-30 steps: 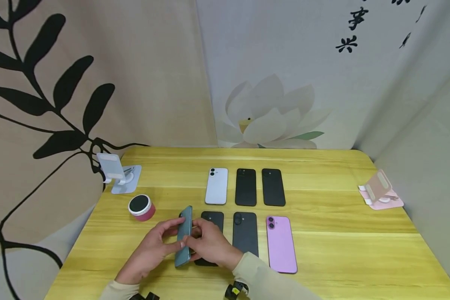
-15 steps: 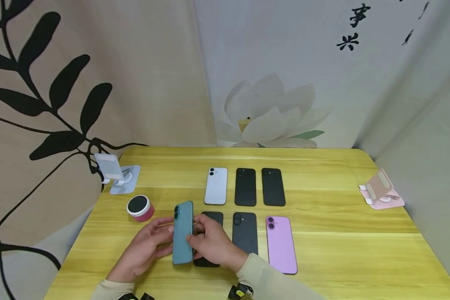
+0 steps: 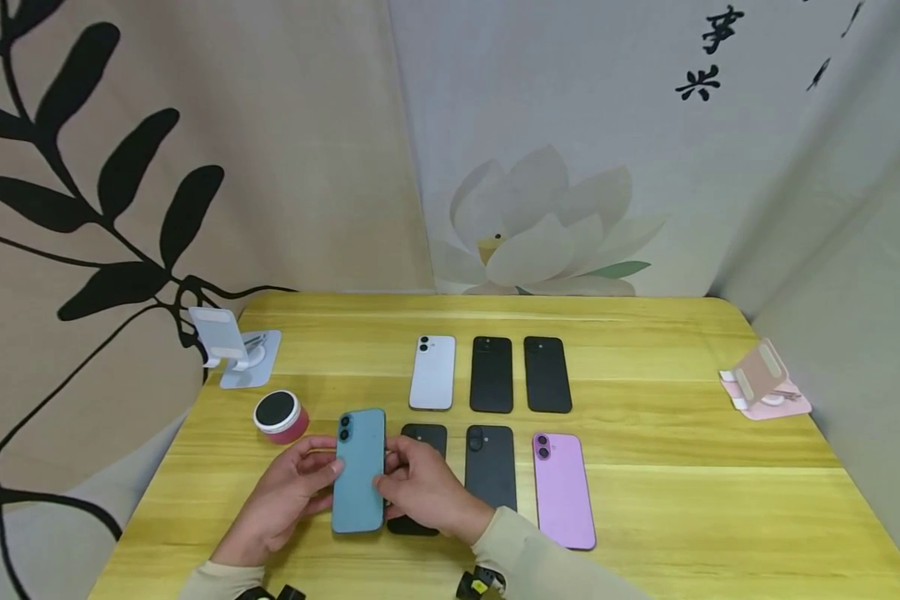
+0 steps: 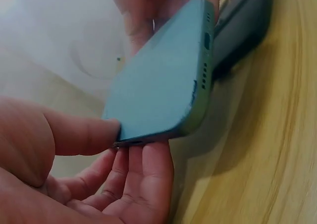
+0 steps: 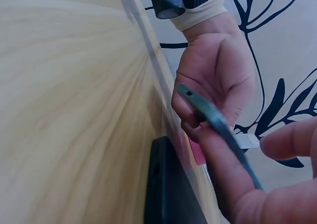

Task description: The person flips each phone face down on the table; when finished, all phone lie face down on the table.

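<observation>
In the head view a teal smartphone (image 3: 358, 475), back side up with its two lenses at the upper left, is held between both hands above the table. My left hand (image 3: 288, 492) pinches its left edge; in the left wrist view the thumb (image 4: 89, 132) lies on top and the fingers underneath. My right hand (image 3: 431, 487) grips the right edge, thumb at the rim. Partly covered by that hand, a black phone (image 3: 412, 525) lies on the table. To its right are a dark grey phone (image 3: 491, 471) and a purple phone (image 3: 564, 492).
Behind lie a white phone (image 3: 432, 372) and two black phones, the nearer one (image 3: 491, 375) and the other (image 3: 547, 375). A pink jar (image 3: 281, 417) with a dark-topped lid and a white phone stand (image 3: 243, 350) are left. A pink stand (image 3: 765, 383) sits right.
The teal phone has turned from nearly on edge to showing its whole back and shifted slightly left. My left hand let its grip slip off, then took the left edge; the right kept hold.
</observation>
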Tool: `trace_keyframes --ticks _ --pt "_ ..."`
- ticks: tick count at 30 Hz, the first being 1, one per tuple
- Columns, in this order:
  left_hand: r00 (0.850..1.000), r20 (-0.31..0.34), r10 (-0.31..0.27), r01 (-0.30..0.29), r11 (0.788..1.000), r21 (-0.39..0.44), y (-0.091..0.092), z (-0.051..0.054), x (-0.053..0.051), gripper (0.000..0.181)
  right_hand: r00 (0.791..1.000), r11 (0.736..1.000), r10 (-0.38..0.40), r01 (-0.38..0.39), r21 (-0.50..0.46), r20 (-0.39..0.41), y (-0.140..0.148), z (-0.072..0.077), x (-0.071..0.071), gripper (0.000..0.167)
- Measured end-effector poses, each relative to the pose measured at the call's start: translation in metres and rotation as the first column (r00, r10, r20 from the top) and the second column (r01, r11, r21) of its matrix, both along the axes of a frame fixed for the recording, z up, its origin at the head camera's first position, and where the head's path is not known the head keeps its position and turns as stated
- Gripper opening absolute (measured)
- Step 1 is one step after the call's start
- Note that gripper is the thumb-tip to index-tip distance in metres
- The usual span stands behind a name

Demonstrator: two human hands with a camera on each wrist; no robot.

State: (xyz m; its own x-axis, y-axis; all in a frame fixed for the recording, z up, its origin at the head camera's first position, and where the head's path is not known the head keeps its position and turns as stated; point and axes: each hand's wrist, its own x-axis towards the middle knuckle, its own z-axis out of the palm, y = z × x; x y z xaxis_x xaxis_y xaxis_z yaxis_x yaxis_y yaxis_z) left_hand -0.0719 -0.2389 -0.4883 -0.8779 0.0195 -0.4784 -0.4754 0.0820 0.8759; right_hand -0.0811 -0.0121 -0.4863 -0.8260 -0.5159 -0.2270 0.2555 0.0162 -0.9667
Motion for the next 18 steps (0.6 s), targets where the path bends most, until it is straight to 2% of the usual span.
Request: trace_keyframes --ticks 6,12,18 --pt "0.999 -0.023 -0.029 0.026 0.992 -0.124 -0.0036 -0.0004 -0.0009 0.044 0.999 1.0 0.016 -0.016 0.012 0.045 0.0001 -0.0028 -0.0014 0.054" --pt "0.998 -0.035 -0.057 0.051 0.987 -0.152 -0.0053 0.0009 -0.0007 0.047 0.996 0.999 0.042 -0.044 0.017 0.078 0.0018 -0.0023 -0.002 0.059" --pt "0.996 -0.044 -0.072 0.061 0.976 -0.208 -0.0065 0.0035 0.0014 0.047 0.996 0.994 0.093 -0.093 0.061 0.001 0.0041 -0.0005 -0.003 0.062"
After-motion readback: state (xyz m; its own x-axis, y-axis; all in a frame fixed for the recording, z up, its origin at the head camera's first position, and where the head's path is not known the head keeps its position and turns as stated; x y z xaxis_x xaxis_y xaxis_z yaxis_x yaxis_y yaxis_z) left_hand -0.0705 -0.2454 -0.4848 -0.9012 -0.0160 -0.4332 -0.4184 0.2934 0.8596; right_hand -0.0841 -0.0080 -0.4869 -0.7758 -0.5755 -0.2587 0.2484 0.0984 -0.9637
